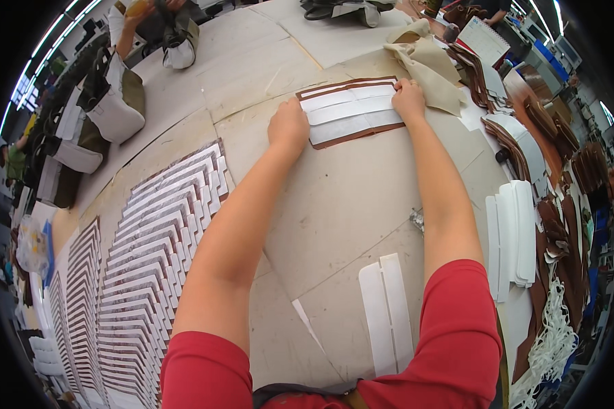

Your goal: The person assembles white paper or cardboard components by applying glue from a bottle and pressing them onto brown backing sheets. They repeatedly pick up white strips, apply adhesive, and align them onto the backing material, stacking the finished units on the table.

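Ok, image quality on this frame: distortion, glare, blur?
Head view: black fisheye vignette at the corners, ceiling lights at upper left bent and blown out; head view: tabletop fairly evenly lit, no hard shadows; head view: both hands and the brown-edged panel readable, rim background softer and squeezed.

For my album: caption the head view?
Left fingers and right fingers hold a brown-edged white panel at a worktable.

Two-tone bags (116,109) — white spiral notebook (483,41)
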Tool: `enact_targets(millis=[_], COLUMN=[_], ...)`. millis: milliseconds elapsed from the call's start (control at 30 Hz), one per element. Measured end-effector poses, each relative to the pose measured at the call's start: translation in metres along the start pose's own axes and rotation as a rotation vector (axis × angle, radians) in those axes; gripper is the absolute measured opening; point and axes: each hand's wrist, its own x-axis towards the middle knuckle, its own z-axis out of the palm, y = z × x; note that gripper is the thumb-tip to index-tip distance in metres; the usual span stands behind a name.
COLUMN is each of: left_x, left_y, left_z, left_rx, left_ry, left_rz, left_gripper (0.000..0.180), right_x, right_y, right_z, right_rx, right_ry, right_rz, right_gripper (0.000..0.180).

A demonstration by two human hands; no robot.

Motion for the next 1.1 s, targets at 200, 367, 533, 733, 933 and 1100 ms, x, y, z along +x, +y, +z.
enact_targets(millis=[200,367,533,733,933,1100], left_x=[-0.019,-0.083,-0.177,-0.316,-0.400,-0.421], left_y=[0.012,-0.019,-0.021,0.041,0.087,0.101], left_z=[-0.030,-0.101,-0.159,-0.127,-0.092,-0.079], left_rx=[-0.046,-0.046,-0.142,-0.246,0.139,0.291], left_ry=[0.154,0.151,-0.135,-0.497,-0.615,-0.412], left_rz=[-0.018,0.190,0.235,0.725,0.897,0.985], left_gripper=[0.026,0.024,0.016,0.013,0.016,0.010], right_x=[0.011,-0.010,-0.061,-0.164,-0.239,-0.278], right_y=[0.013,0.029,0.034,-0.003,-0.031,-0.035], right_z=[-0.028,-0.099,-0.190,-0.274,-0.338,-0.369], right_rx=[0.083,0.128,0.271,0.414,0.272,0.390], right_ry=[-0.131,-0.026,-0.116,-0.374,-0.325,-0.333], right_rz=[0.128,-0.057,-0.191,-0.250,-0.442,-0.366], right_gripper=[0.026,0.026,0.024,0.023,0.022,0.022])
